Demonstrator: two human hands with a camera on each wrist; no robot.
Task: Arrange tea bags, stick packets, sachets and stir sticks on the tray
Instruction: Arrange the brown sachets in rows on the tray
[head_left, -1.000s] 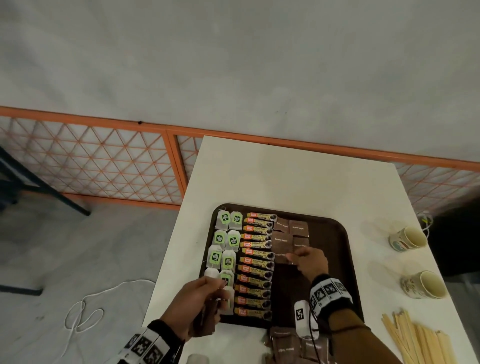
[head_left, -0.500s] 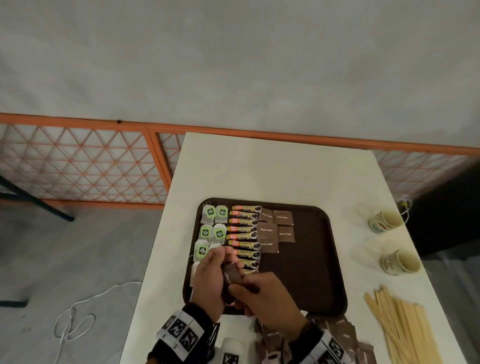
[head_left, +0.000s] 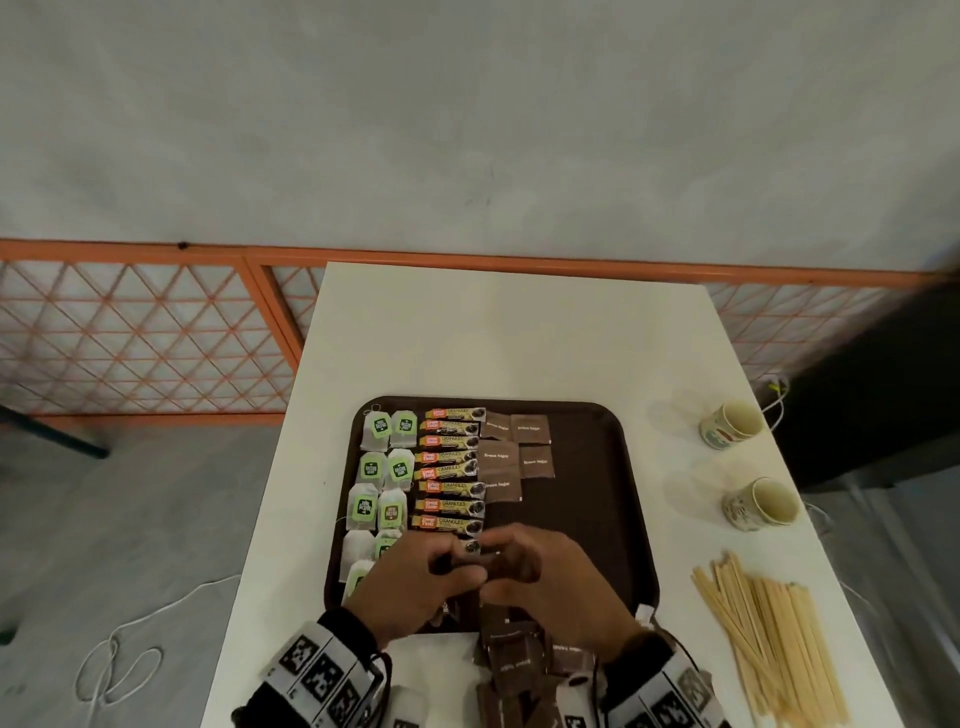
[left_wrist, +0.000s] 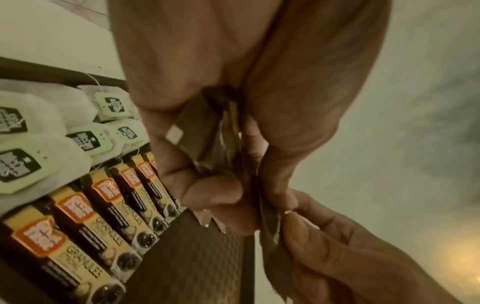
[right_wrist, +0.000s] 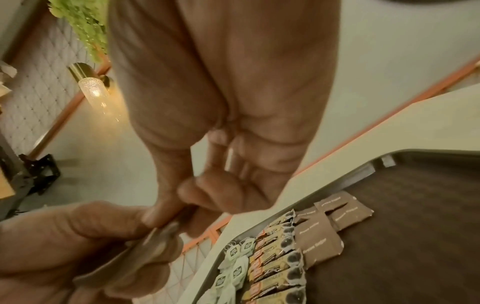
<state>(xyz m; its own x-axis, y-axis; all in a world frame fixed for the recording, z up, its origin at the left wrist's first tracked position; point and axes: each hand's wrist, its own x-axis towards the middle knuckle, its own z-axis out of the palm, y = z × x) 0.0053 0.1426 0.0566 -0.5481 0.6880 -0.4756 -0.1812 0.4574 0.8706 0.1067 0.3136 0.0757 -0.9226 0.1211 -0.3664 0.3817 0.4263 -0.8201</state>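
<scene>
Over the near middle of the brown tray (head_left: 597, 467), my left hand (head_left: 457, 569) grips a small bunch of brown sachets (left_wrist: 197, 131). My right hand (head_left: 498, 561) meets it and pinches one sachet (left_wrist: 270, 232) of that bunch between thumb and finger, as the right wrist view shows (right_wrist: 145, 244). On the tray lie two columns of green-tagged tea bags (head_left: 387, 467), a column of stick packets (head_left: 452, 473) and several brown sachets (head_left: 501, 467) beside them. Wooden stir sticks (head_left: 769, 623) lie on the table at the right.
Loose brown sachets (head_left: 519, 665) are piled at the table's near edge between my wrists. Two paper cups (head_left: 732, 423) (head_left: 761, 501) lie on their sides right of the tray. An orange lattice railing (head_left: 156, 332) runs behind the white table (head_left: 519, 332).
My right hand left the sachet column and came back to my left hand. My left hand moved right from the tea bags; both now meet over the tray's near middle.
</scene>
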